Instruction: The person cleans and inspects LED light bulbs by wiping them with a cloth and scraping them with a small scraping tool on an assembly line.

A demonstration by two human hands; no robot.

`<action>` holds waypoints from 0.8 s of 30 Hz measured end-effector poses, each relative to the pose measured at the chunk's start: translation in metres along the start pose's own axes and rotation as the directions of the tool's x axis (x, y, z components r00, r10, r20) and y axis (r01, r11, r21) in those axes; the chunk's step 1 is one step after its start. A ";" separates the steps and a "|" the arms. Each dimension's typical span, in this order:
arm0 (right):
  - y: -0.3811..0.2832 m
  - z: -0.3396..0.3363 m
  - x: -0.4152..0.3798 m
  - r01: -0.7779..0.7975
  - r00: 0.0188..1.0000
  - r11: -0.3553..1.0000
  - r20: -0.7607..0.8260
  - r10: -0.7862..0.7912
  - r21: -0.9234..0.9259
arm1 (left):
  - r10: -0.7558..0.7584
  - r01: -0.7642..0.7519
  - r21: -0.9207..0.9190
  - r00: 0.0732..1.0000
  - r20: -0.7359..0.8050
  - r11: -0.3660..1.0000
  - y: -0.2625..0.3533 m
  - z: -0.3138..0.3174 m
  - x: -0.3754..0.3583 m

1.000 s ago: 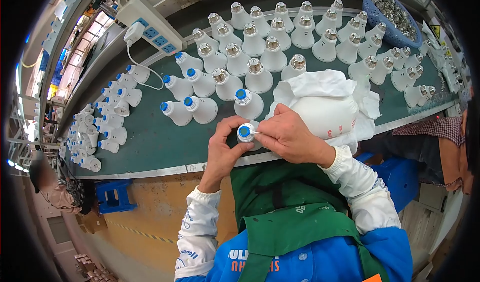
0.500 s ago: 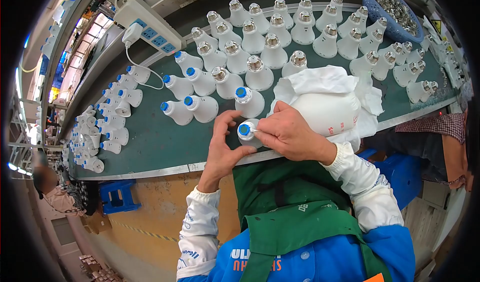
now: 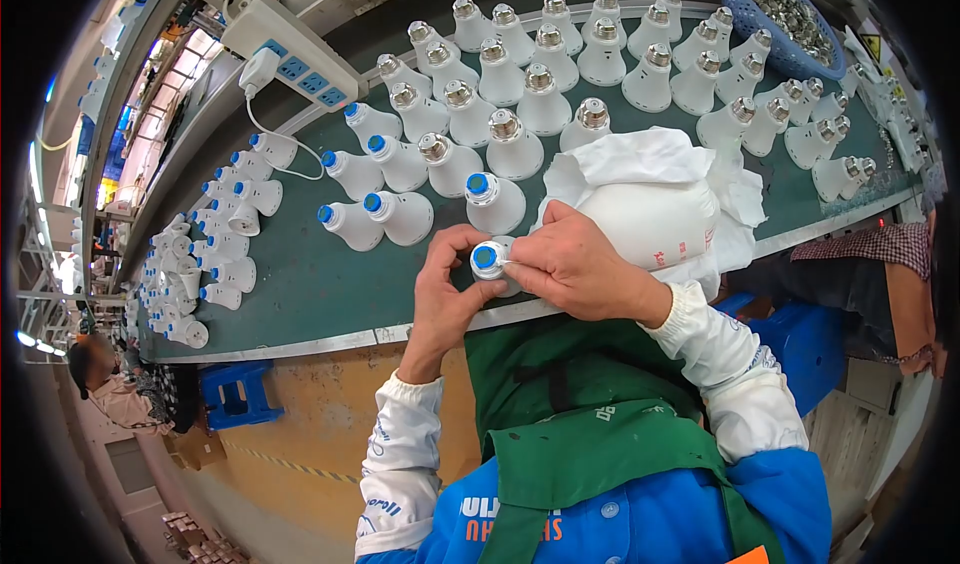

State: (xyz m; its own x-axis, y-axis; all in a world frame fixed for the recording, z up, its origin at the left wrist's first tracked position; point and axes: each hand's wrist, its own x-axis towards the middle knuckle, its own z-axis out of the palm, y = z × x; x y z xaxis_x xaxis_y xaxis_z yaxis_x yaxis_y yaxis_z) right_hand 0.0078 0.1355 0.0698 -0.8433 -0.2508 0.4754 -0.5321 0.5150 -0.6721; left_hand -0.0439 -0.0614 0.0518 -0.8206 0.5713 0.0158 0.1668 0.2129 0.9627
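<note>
A white LED bulb [image 3: 488,274] with a blue cap stands upright at the near edge of the green bench. My left hand [image 3: 446,289] is closed around it, thumb on the near side and fingers on the far side. My right hand [image 3: 575,269] pinches at the bulb's neck from the right. Whatever lies between those fingertips is too small to make out. Just beyond stands another blue-capped bulb [image 3: 496,207]. A white cloth-like bag [image 3: 650,214] with red print lies beside my right hand.
Several bulbs with silver screw caps [image 3: 515,149] stand in rows across the bench [image 3: 300,289]. More blue-capped bulbs [image 3: 230,249] crowd the left end. A blue basket [image 3: 790,54] of metal caps sits at the back right. A power strip [image 3: 295,54] with a white cable is back left.
My left thumb and fingers have drawn in closer around the bulb. My right hand stays pinched at its neck. The whole view has shifted slightly.
</note>
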 end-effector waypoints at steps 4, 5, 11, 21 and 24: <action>0.001 0.000 -0.001 0.007 1.000 1.000 0.004 -0.007 0.002 | 0.017 -0.016 -0.024 0.999 0.039 1.000 -0.002 -0.005 0.000; 0.001 0.001 -0.001 0.007 1.000 1.000 0.002 -0.007 0.004 | 0.016 -0.015 -0.022 0.999 0.039 1.000 0.002 -0.003 0.000; 0.000 0.000 0.000 0.006 1.000 1.000 -0.005 -0.006 -0.007 | -0.082 0.082 0.015 0.996 -0.027 0.997 -0.005 0.003 -0.001; 0.001 0.002 0.000 0.016 0.999 1.000 -0.029 -0.016 0.003 | 0.047 -0.048 -0.026 0.998 -0.032 0.999 0.000 0.003 -0.002; 0.000 0.001 0.000 -0.009 1.000 1.000 -0.025 0.009 0.013 | 0.031 -0.033 -0.066 0.999 -0.043 0.997 -0.001 0.004 -0.003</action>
State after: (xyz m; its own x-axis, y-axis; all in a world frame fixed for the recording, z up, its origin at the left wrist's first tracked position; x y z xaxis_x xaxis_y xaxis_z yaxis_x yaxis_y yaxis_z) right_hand 0.0079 0.1348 0.0696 -0.8459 -0.2254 0.4833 -0.5255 0.5063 -0.6837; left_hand -0.0394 -0.0597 0.0501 -0.8380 0.5426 0.0569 0.1575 0.1409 0.9774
